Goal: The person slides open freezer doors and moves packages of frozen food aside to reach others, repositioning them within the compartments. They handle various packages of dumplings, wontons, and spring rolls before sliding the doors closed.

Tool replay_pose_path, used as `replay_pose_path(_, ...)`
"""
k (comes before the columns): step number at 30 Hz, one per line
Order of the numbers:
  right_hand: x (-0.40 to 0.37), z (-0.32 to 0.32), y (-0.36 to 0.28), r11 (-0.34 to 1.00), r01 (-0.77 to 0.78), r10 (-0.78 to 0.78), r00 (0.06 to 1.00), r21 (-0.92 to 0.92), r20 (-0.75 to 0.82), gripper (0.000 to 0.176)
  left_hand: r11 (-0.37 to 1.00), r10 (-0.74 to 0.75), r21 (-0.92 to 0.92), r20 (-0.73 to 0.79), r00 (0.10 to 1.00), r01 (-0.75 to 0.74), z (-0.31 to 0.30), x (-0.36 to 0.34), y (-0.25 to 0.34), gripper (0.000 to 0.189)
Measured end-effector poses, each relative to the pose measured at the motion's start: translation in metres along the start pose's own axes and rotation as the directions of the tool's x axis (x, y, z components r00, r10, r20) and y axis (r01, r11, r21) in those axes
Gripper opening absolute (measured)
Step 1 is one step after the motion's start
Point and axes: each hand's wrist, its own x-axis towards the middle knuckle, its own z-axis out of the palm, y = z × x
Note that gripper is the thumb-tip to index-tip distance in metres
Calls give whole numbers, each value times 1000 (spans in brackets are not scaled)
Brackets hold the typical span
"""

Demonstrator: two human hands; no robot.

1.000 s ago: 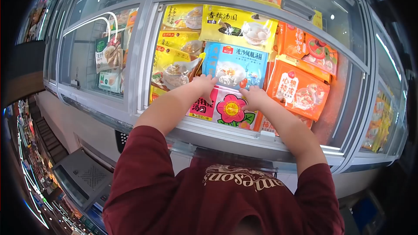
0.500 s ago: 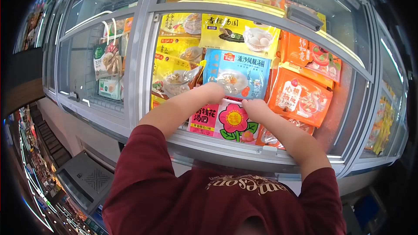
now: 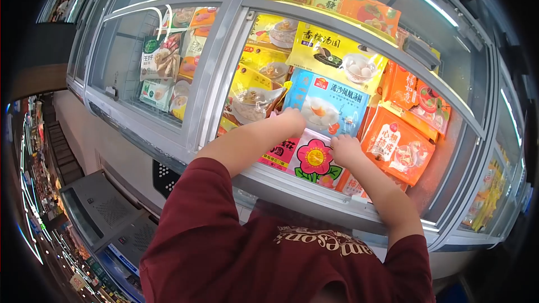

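Note:
A pink bag of tangyuan [image 3: 318, 157], printed with a large flower, stands at the front of the open freezer section. My left hand [image 3: 293, 123] is closed at its upper edge near the left side, its fingertips partly hidden. Fingers pinched, my right hand [image 3: 345, 150] grips the bag's upper right corner. Directly behind lies a blue tangyuan bag [image 3: 325, 104], and beyond that a yellow tangyuan bag [image 3: 339, 56]. Orange bags [image 3: 397, 145] are stacked beside my right hand. Yellow bags showing bowls [image 3: 251, 96] lie to the left of my left hand.
A grey metal freezer frame [image 3: 222, 59] surrounds the opening, with a sliding glass lid's handle [image 3: 421, 51] at the back. Left of the divider, more packs [image 3: 160, 59] sit under glass. Grey appliance-like units [image 3: 104, 213] stand on the floor at lower left.
The camera view has turned, so the freezer and bags appear tilted and further right. Both hands remain at the pink bag's upper edge.

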Motion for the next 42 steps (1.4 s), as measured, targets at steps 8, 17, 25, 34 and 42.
replay_pose_path(8, -99, -188, 16, 925, 108, 150, 777, 364, -611, 31, 890, -63, -356, -714, 698, -284, -54, -183, 38, 34)
replay_pose_path(17, -6, -223, 112, 966, -253, 199, 565, 62, -801, 39, 888, -445, -402, -873, 200, 223, 83, -214, 73, 53)
replay_pose_path(25, -56, -190, 67, 991, -118, 32, 647, -58, -762, 40, 868, -461, -457, -887, -27, 195, 99, -204, 75, 61)
replay_pose_path(34, -146, -118, -56, 974, -222, 199, 781, 35, -592, 46, 899, -428, -429, -903, -32, 87, 103, -206, 69, 58)
replay_pose_path(42, -172, -82, -91, 959, -252, 115, 761, -127, -639, 45, 887, -460, -461, -887, -36, 13, 109, -209, 71, 59)
